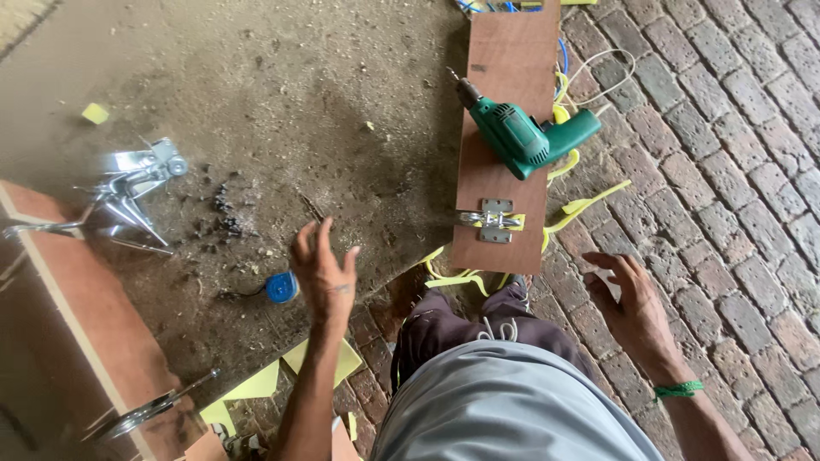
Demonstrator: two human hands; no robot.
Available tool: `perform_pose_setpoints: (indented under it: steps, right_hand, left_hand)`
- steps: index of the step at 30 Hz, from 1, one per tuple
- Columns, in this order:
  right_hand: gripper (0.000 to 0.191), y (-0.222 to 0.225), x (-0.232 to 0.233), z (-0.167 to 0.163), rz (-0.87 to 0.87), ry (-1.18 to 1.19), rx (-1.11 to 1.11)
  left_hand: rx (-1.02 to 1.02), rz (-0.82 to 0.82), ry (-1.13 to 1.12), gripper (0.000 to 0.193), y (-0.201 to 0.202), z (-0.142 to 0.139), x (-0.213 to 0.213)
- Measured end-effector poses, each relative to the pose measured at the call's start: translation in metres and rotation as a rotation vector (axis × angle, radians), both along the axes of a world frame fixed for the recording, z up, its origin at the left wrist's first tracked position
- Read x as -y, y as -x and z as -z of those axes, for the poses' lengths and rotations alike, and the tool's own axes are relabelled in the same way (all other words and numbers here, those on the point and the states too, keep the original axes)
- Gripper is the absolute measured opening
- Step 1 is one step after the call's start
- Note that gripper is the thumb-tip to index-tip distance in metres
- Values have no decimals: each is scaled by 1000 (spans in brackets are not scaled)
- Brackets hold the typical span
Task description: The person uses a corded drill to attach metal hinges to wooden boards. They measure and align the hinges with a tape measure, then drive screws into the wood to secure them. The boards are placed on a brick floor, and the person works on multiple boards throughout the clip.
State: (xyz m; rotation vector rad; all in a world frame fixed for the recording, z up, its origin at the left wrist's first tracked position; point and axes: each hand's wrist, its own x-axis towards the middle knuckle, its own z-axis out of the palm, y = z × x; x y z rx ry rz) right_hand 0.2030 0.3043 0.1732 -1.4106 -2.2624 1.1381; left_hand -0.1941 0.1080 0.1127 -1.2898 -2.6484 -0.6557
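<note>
Left hand [323, 271] is raised over the dusty concrete floor [282, 111], fingers spread and slightly curled, holding nothing. Nearest item: small round blue tape measure [281, 288], just beside it on the left, not touching.

Right hand [630, 299] hovers over the red brick paving [735, 171], palm open, fingers loosely spread, empty. Green band [679, 390] on that wrist.

Between and ahead of the hands: long brown plywood board [504, 154] lying flat across the edge where concrete meets brick. On it, a green electric drill [523, 132] lies on its side, bit pointing up-left. Closer to the person, a silver metal hinge [492, 219] sits on the board's near end.

Yellow plastic strips [589, 205] lie around the board's right and near edges. Pile of silver metal hinges [128, 192] sits on the concrete, well apart to the left, beside another brown board [94, 333].
</note>
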Motion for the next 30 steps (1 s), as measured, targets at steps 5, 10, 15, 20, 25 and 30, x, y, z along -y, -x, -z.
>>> perform_pose_setpoints:
  steps: [5,10,15,20,25,30]
  right_hand:
    - [32,53,5,-11,-96,-63,-75]
    - [33,118,26,-23,-270,-54,-121]
    - [66,172,59,-30,-456,242,-279]
    - [93,172,61,-25,-415,437,-372]
    - [85,103,21,-20,-498,200,-405]
    - [44,38,-28,-8,-478,187,54]
  left_hand:
    - [64,-148,336,67,66,12,93]
    - [182,-118,286,53,83,21,97]
    - [1039,1,-76,49,14,-13,33]
    - [1641,181,-208,40,-81,-48,-36]
    - [1298,338,-202,28,-141,-34,-88]
    - [964,458,-216,31,-167,-3,-115]
